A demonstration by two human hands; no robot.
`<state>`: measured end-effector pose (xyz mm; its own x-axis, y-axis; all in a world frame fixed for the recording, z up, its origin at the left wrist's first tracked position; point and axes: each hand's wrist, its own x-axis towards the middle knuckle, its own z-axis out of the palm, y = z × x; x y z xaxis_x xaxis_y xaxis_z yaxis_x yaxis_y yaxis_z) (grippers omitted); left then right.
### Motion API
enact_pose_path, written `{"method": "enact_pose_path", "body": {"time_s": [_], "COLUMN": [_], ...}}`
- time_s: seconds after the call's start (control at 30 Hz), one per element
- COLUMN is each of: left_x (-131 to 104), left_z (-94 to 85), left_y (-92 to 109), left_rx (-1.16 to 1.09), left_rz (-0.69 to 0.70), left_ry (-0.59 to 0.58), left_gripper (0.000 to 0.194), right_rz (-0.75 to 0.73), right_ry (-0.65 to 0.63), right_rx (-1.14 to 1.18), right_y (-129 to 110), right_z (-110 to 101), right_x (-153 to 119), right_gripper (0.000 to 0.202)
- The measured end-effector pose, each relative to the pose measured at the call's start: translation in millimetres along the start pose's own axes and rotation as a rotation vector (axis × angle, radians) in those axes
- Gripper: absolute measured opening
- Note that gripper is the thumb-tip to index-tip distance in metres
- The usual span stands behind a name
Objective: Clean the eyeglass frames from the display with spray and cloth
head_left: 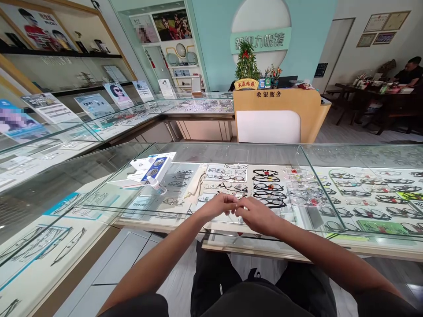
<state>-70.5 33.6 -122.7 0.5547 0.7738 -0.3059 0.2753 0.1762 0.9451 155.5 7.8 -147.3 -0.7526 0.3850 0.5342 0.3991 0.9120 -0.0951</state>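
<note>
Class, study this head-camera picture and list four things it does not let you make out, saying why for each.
- Head view: whether anything sits between the left hand and right hand; their curled fingers would cover it.
- Head view: print on the white bottle; too small.
- Head view: text of the framed sheets; too small.
- Head view: the rest of the bottom-left glasses; cut off by the picture's edge.

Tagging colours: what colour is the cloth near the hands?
The cloth is cream; see the head view, the only one.
</note>
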Motion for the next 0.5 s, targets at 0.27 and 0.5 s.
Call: {"method": "enact_pose_path", "body": {"time_s": [0.27, 0.5], "left_x": [-23, -29], "left_z": [-7.6, -11.7], "left_y": [-8, -12], "left_rx": [0.005, -0.002], "left_rz": [-0.095, -0.111], "left_ry": [-0.185, -0.231], "left_gripper": [0.028, 0.025], "right_rz": [-0.120, 0.106], "right_ry": [-0.196, -0.295], "right_rx": [-0.013, 0.190], "right_y": [-30, -41], "right_z": [-11, -15], "right_x": [10, 14], "right_gripper": [0.025, 0.018]}}
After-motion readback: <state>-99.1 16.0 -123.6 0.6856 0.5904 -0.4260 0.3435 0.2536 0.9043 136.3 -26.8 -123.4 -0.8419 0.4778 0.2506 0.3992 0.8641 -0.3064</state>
